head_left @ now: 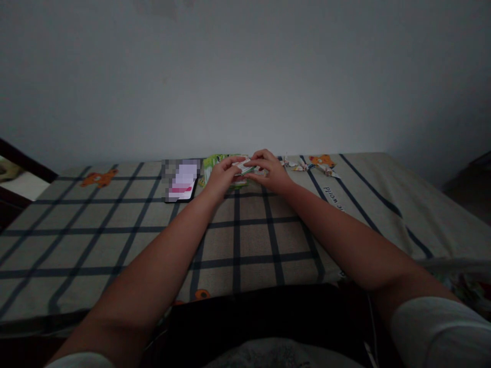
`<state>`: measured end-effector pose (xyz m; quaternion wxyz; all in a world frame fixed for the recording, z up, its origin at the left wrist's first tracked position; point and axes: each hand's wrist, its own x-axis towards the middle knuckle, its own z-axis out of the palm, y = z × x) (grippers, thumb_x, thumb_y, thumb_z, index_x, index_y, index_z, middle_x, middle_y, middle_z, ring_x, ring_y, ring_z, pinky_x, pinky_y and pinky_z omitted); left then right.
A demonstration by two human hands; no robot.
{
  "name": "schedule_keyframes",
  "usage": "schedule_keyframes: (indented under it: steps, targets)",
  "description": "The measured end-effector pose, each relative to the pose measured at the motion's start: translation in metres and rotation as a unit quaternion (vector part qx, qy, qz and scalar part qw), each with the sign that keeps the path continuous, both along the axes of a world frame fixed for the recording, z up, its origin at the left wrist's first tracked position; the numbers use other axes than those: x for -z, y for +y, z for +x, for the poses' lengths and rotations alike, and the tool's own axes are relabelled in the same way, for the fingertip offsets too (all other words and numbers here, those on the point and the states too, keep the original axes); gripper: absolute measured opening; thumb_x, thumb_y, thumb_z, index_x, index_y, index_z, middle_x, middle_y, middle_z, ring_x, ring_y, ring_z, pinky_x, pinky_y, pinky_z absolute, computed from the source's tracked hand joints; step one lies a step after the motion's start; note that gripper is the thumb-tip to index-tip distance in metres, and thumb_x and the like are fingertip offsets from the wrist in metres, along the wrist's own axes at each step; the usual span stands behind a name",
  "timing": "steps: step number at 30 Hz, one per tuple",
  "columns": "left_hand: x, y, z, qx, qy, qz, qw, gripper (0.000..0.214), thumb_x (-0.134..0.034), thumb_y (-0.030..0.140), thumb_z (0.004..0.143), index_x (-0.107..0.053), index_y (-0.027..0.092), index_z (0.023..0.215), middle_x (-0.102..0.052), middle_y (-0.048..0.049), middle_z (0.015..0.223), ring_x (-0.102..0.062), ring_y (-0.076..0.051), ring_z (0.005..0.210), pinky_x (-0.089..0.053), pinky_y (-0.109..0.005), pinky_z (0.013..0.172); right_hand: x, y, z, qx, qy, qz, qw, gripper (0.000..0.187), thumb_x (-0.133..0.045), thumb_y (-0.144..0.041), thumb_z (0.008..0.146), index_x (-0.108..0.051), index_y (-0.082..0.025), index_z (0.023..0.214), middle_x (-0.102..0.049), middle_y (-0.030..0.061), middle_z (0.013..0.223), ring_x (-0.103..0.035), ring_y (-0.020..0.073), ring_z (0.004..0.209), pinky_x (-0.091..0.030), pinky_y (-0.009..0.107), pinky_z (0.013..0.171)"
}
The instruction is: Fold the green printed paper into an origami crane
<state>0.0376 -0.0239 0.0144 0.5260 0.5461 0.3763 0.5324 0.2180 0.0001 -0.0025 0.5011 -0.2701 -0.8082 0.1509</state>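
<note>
Both my hands meet near the back of the table over a bright green printed packet [210, 164]. Between them is a small white folded piece of paper [244, 165] with some green on it. My left hand [222, 175] pinches its left side with thumb and fingers. Bent around the right side, my right hand [270, 173] grips it with thumb and fingertips. The hands partly cover the packet, and the exact folds of the paper are too small to make out. Several small twisted, printed paper pieces [303, 166] lie just right of my right hand.
A phone [184, 180] with a lit screen lies left of the packet. The checked tablecloth [253, 240] with orange bear prints covers the table, which meets a pale wall [245, 82] at the back. Part of a dark chair [23, 163] stands at the left.
</note>
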Motion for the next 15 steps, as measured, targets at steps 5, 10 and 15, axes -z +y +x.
schedule_keyframes:
  steps: [5,10,15]
  targets:
    - [0.0,0.001,0.0,0.005,-0.017,0.0,1.0,0.034,-0.065,0.023,0.064,-0.07,0.018,0.098,-0.07,-0.0055,0.11,-0.066,-0.022,0.101,-0.057,-0.039,0.09,0.0036,0.002,0.0003,0.018,0.014,-0.055,0.998,0.032,-0.072,-0.044,0.08,-0.072,-0.026,0.107,-0.055,0.0085,0.109,-0.055,0.0231,0.102,-0.053,0.034,0.073]
    - [0.0004,0.0005,0.0006,0.008,-0.015,0.006,1.0,0.037,-0.069,0.023,0.065,-0.069,0.017,0.101,-0.07,-0.0053,0.109,-0.067,-0.022,0.1,-0.055,-0.041,0.093,0.0055,0.0027,-0.0001,0.021,0.032,-0.061,0.997,0.034,-0.071,-0.047,0.08,-0.072,-0.026,0.107,-0.056,0.0073,0.107,-0.056,0.022,0.103,-0.055,0.031,0.07]
    - [-0.0002,0.0004,0.0001,0.021,-0.026,0.004,0.999,0.037,-0.068,0.021,0.065,-0.069,0.017,0.102,-0.069,-0.0052,0.108,-0.067,-0.019,0.097,-0.054,-0.041,0.094,0.0046,0.001,0.0007,0.026,0.029,-0.045,0.998,0.034,-0.071,-0.047,0.081,-0.072,-0.026,0.107,-0.057,0.0072,0.106,-0.058,0.0213,0.103,-0.057,0.03,0.069]
